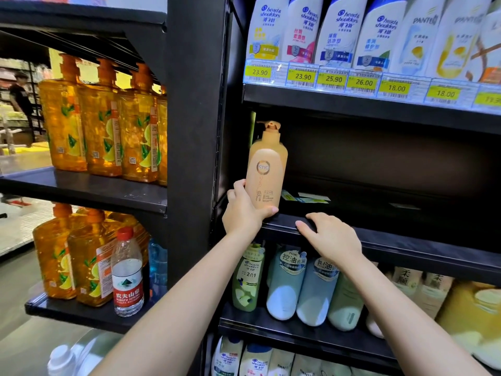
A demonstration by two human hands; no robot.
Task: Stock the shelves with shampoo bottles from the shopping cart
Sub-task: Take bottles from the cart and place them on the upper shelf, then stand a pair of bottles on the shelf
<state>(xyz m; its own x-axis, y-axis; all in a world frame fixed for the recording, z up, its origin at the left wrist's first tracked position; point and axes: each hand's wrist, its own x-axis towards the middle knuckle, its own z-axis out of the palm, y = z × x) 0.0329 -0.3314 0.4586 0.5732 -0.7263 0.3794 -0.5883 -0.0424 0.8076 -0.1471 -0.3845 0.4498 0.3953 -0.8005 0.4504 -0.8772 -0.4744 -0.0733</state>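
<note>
At the left end of the bare middle shelf (406, 240), the tan pump bottle (267, 166) stands upright in the left hand (244, 210)'s curled grip, right hand (329, 236) resting flat-fingered on the shelf lip; best slid back, label forward.

The middle shelf (406, 240) is open from the tan bottle (267, 169) at its left end rightward to the frame edge; only flat labels (306, 198) lie on it. The shelf above (379, 104) caps the headroom. The black upright (195, 131) walls the left side.
</note>
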